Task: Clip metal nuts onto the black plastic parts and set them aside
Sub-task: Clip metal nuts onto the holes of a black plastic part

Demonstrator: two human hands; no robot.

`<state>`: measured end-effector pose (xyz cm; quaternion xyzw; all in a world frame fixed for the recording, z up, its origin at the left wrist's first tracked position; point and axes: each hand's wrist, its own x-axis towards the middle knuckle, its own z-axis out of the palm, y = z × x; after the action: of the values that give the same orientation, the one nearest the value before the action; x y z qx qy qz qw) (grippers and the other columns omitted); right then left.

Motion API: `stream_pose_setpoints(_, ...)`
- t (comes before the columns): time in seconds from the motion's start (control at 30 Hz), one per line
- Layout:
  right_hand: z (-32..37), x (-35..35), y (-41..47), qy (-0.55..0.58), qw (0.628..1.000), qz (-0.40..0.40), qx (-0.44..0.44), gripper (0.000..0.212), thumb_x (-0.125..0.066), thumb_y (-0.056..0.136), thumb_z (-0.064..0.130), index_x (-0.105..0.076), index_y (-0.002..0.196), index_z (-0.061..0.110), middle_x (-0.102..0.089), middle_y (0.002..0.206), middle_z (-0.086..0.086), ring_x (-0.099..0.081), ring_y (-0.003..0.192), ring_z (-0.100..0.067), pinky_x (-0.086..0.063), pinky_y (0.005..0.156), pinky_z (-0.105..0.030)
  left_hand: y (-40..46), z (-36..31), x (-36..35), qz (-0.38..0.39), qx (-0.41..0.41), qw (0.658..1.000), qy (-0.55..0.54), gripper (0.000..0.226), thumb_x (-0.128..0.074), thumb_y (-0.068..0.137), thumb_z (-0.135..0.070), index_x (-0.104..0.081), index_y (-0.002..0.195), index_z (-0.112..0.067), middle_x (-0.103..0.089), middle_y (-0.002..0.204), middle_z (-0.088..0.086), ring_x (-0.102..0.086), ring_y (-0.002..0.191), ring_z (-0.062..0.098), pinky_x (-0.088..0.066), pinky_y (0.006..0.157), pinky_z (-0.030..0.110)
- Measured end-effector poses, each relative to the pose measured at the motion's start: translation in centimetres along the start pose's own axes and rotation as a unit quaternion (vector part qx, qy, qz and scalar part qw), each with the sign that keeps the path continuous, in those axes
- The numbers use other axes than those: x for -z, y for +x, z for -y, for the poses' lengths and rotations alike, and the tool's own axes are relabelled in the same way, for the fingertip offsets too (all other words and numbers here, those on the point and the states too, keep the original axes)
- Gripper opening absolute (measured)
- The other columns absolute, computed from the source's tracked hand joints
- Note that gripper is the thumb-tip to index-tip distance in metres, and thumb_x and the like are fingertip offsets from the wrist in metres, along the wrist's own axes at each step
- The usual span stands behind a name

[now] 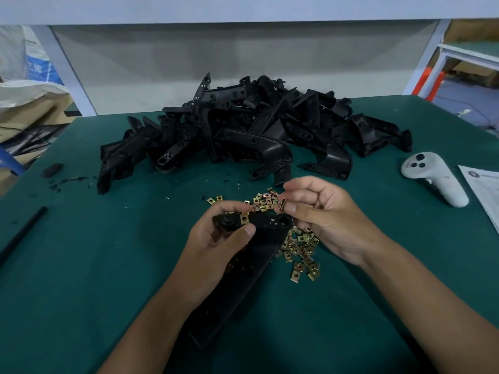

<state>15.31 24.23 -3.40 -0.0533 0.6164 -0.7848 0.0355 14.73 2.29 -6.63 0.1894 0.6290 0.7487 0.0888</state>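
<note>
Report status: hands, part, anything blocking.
Left hand grips black part, one nut clipped on. Right hand pinches next nut. Nothing blocking.

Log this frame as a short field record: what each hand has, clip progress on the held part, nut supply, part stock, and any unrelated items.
left hand: grips black plastic part
right hand: pinches one metal nut beside the part's end
clipped so far: one fitted nut visible on the held part
nut supply: loose nuts scattered on green table
part stock: pile of black parts behind
unrelated: white controller, paper sheet at right
</note>
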Motion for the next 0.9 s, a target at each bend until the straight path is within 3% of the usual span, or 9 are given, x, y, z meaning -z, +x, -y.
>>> stream_pose_setpoints(0.17, -0.1, 0.0, 0.1, 0.014, 1.0, -0.006, -0.002, 0.028, -0.081, 0.076, 0.013, -0.075, 0.101, 0.022, -0.077, 0.101, -0.007, -0.072, 0.086, -0.011, -0.048, 0.058, -0.017, -0.1, -0.3, -0.3, 0.002, -0.003, 1.0, -0.018, 0.018, -0.075, 0.086, -0.018, -0.069, 0.102, -0.02, -0.067, 0.082, -0.011, -0.065, 0.074, 0.005, -0.053, 0.066, 0.016)
stream_pose_setpoints(0.33, -0.2, -0.4, -0.1, -0.038, 0.999, 0.007, -0.005, 0.029, -0.079, 0.079, 0.009, -0.074, 0.101, 0.026, -0.075, 0.099, 0.003, -0.07, 0.082, -0.007, -0.048, 0.06, -0.015, -0.1, -0.2, -0.7, -0.012, -0.024, 0.999, 0.046, 0.03, -0.085, 0.069, -0.012, -0.065, 0.089, -0.023, -0.072, 0.082, -0.006, -0.068, 0.072, 0.008, -0.055, 0.064, 0.019)
stream_pose_setpoints(0.5, -0.2, -0.9, -0.3, -0.053, 0.998, 0.018, -0.006, 0.024, -0.077, 0.08, 0.013, -0.077, 0.094, 0.033, -0.075, 0.095, 0.004, -0.066, 0.078, -0.006, -0.047, 0.06, -0.016, -0.2, -0.2, -0.7, -0.014, -0.038, 0.997, 0.061, 0.031, -0.087, 0.071, -0.016, -0.064, 0.091, -0.024, -0.073, 0.083, -0.007, -0.068, 0.073, 0.007, -0.054, 0.065, 0.018)
stream_pose_setpoints(0.73, -0.5, -1.1, -0.4, -0.066, 0.998, 0.018, -0.005, 0.02, -0.079, 0.08, 0.019, -0.076, 0.093, 0.033, -0.076, 0.094, 0.002, -0.069, 0.08, -0.009, -0.049, 0.06, -0.017, -0.2, -0.1, -0.7, -0.026, -0.03, 0.996, 0.085, 0.032, -0.089, 0.069, -0.023, -0.065, 0.089, -0.031, -0.073, 0.086, 0.004, -0.069, 0.076, 0.016, -0.058, 0.068, 0.026)
stream_pose_setpoints(0.9, -0.5, -0.9, -0.4, -0.081, 0.996, 0.025, 0.0, 0.02, -0.078, 0.081, 0.015, -0.075, 0.091, 0.032, -0.076, 0.093, 0.002, -0.071, 0.083, -0.009, -0.051, 0.064, -0.017, 0.0, 0.2, -0.7, -0.042, -0.039, 0.995, 0.087, 0.029, -0.088, 0.067, -0.018, -0.066, 0.084, -0.027, -0.073, 0.086, 0.001, -0.069, 0.08, 0.014, -0.055, 0.072, 0.024)
